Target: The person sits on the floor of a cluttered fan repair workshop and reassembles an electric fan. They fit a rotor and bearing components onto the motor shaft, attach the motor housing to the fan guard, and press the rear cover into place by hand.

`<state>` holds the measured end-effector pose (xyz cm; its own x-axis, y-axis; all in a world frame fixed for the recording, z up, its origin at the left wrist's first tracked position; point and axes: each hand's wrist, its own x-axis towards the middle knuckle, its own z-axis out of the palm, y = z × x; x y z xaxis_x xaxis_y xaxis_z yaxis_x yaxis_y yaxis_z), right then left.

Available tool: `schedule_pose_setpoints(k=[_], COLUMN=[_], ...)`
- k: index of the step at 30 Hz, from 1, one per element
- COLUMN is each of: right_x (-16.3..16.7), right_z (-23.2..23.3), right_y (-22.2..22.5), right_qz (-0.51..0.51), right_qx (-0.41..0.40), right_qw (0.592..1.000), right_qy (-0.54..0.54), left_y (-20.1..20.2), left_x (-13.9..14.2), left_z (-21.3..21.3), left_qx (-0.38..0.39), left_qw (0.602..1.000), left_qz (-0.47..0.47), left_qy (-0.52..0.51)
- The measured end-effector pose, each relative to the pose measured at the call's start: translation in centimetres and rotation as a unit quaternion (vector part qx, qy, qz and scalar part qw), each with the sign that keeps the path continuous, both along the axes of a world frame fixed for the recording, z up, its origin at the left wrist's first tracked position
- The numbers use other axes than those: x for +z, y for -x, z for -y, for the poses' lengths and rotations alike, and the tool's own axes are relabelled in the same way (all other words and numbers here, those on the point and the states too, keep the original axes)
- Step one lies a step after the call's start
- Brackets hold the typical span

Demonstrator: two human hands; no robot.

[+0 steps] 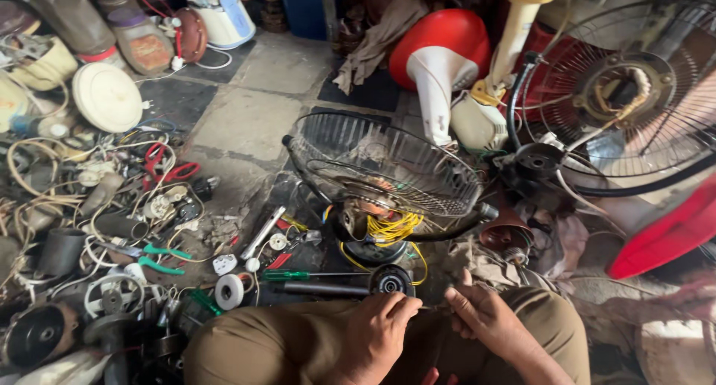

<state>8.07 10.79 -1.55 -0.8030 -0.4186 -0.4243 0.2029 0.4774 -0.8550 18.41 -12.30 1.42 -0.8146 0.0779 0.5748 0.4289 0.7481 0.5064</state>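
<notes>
My left hand (379, 331) and my right hand (477, 315) meet low in the middle, above my knees in brown trousers. Their fingertips pinch something small and thin between them; what it is cannot be made out. Just ahead of the hands stands a fan motor (373, 219) with yellow wires (394, 227), mounted in a wire fan guard (388, 161). A small black round part (391, 280) lies right in front of my left hand.
A green-handled screwdriver (287, 275), a roll of white tape (228, 291), pliers with green grips (153, 257) and several cables and parts litter the floor at left. Another fan guard (634, 86), red and white fan bases (440, 57) stand at right and behind.
</notes>
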Motion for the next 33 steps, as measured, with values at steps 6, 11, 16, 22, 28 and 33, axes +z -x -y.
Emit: schedule_pose_setpoints(k=[6, 11, 16, 22, 28, 33], right_x=[-0.7, 0.3, 0.0, -0.9, -2.7, -5.3], right_z=[3.7, 5.4, 6.4, 7.5, 8.0, 8.6], right_y=[-1.8, -2.9, -3.4, -3.5, -4.7, -5.1], right_qz=[-0.037, -0.043, 0.008, -0.019, 0.154, 0.181], right_qx=[0.024, -0.006, -0.002, -0.082, -0.166, -0.226], right_qw=[0.998, 0.992, 1.0, 0.987, 0.945, 0.912], right_qy=[0.051, 0.121, -0.024, 0.136, 0.237, 0.291], left_y=[-1.3, -2.1, -2.6, -2.1, -2.4, -2.0], left_x=[-1.2, -1.4, -1.8, -2.6, -3.7, -4.8], left_z=[2.8, 4.0, 5.0, 5.5, 3.9, 1.7], left_qx=[0.045, 0.058, 0.058, 0.091, 0.096, 0.079], left_qw=[0.998, 0.997, 0.996, 0.989, 0.979, 0.976], left_qz=[0.03, 0.024, 0.029, 0.022, 0.057, 0.107], left_qy=[-0.03, -0.049, -0.068, -0.111, -0.168, -0.171])
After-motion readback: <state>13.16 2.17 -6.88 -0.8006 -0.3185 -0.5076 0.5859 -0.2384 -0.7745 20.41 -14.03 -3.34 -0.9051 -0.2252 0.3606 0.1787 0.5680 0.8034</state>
